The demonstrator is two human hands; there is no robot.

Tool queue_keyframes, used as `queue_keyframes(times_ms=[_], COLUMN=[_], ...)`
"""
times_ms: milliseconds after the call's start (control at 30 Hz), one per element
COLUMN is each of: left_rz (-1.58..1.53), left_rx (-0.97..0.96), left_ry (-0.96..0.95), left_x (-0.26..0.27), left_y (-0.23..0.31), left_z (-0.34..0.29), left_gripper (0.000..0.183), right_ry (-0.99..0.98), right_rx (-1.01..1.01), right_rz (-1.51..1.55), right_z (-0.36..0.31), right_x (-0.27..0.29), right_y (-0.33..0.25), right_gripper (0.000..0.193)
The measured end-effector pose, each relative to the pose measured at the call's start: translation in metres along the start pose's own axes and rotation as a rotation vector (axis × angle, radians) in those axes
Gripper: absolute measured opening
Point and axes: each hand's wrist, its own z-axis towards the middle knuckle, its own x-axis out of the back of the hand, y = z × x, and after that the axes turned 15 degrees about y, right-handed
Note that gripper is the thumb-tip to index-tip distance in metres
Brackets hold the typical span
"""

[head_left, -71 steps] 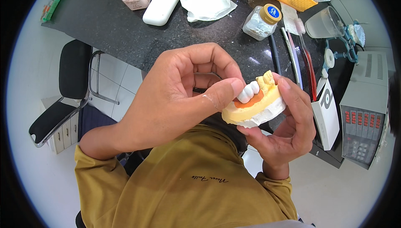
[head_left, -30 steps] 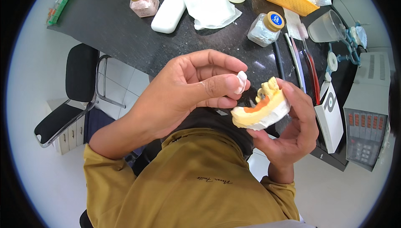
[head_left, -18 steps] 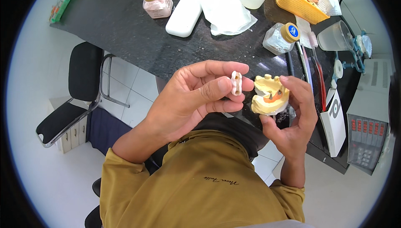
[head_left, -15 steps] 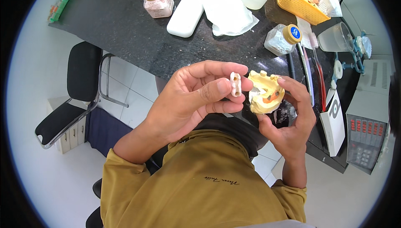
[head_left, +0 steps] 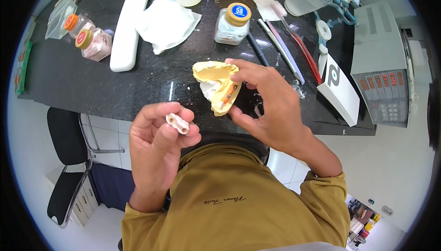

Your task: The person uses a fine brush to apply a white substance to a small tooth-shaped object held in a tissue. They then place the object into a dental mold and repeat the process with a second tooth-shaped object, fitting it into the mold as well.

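Between the thumb and fingers of my left hand [head_left: 158,143] is a small dental bridge [head_left: 177,123], whitish pink with hollow openings on the side turned up. My right hand [head_left: 271,104] grips the edge of a yellow plaster dental model [head_left: 219,72], fingers at its far edge and thumb at its near one. The model is tilted, with an orange patch bearing small dark spots on its right part and a white piece on its left side. It is over the front part of the black worktop; whether it touches the surface I cannot tell. The bridge and the model are apart.
Beyond the model stands a jar with a gold lid [head_left: 233,23], beside pens and a red-handled toothbrush [head_left: 303,48]. A white tissue [head_left: 167,23], a long white case [head_left: 131,30] and powder jars [head_left: 94,44] lie left. A white box [head_left: 338,90] and grey control unit [head_left: 381,71] are right.
My head view has shifted to the right. My left hand has drawn away from the model with the bridge, which is now turned. The model has tilted in my right hand.
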Motion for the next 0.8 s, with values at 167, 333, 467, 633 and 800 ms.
queue_keyframes(times_ms=[167, 333, 467, 633, 800], left_rz=[0.038, 0.147, 0.222, 0.181, 0.192], left_rx=[0.041, 0.014, 0.001, 0.097, 0.139], left_ry=[0.044, 0.081, 0.110, 0.105, 0.039], left_x=[-0.003, -0.010, -0.018, -0.017, -0.020], left_y=[-0.015, -0.023, -0.031, -0.042, -0.051], left_z=[-0.012, -0.017, -0.023, -0.032, -0.035], left_gripper=[0.024, 0.023, 0.022, 0.021, 0.021], right_ry=[0.036, 0.031, -0.135, -0.076, 0.324], right_rx=[0.047, -0.069, 0.021, -0.159, -0.190], right_rz=[-0.018, -0.222, -0.370, -0.287, -0.184], right_z=[-0.002, 0.025, 0.040, 0.055, 0.098], right_x=[0.011, 0.038, 0.032, 0.057, 0.133], right_y=[0.001, 0.019, 0.029, 0.030, 0.030], right_gripper=[0.055, 0.024, 0.026, 0.028, 0.021])
